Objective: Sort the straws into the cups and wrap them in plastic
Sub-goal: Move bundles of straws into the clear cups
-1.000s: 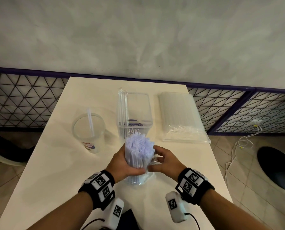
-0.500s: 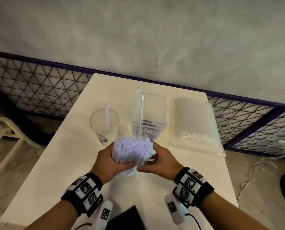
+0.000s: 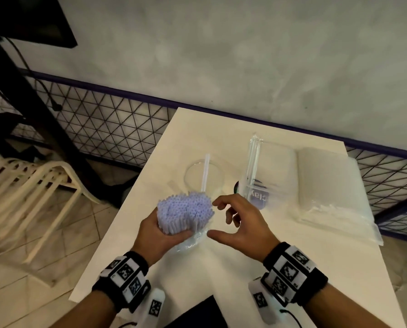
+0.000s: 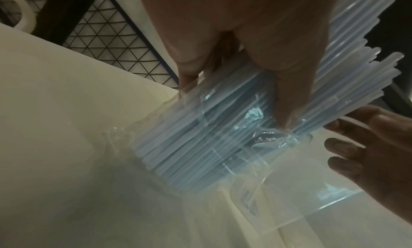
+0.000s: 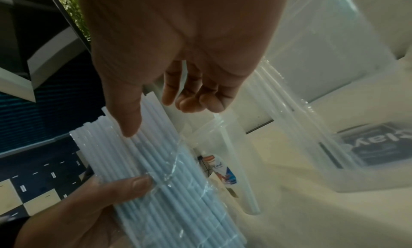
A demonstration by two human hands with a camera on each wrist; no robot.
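My left hand (image 3: pixel 161 232) grips a thick bundle of pale blue-white straws (image 3: pixel 185 210), its lower part inside a clear plastic bag (image 3: pixel 193 240) that touches the white table (image 3: pixel 280 268). The left wrist view shows my fingers (image 4: pixel 287 86) curled round the bundle of straws (image 4: pixel 200 142). My right hand (image 3: pixel 239 222) hovers just right of the bundle, fingers spread and relaxed, holding nothing; in the right wrist view its thumb (image 5: pixel 127 114) sits over the straws (image 5: pixel 160 172). Behind stands a clear cup (image 3: pixel 203 176) with one straw (image 3: pixel 206 172) in it.
A clear plastic bag (image 3: pixel 266 176) with a few straws and a dark printed label stands behind my right hand. A large sealed pack of straws (image 3: pixel 332 192) lies at the table's right. A dark flat object (image 3: pixel 197 313) lies at the near edge. White chairs (image 3: pixel 32 185) stand left.
My right hand has let go of the bundle and opened beside it. The left hand keeps its grip on the straws. The head view has swung left, showing more floor and chairs.
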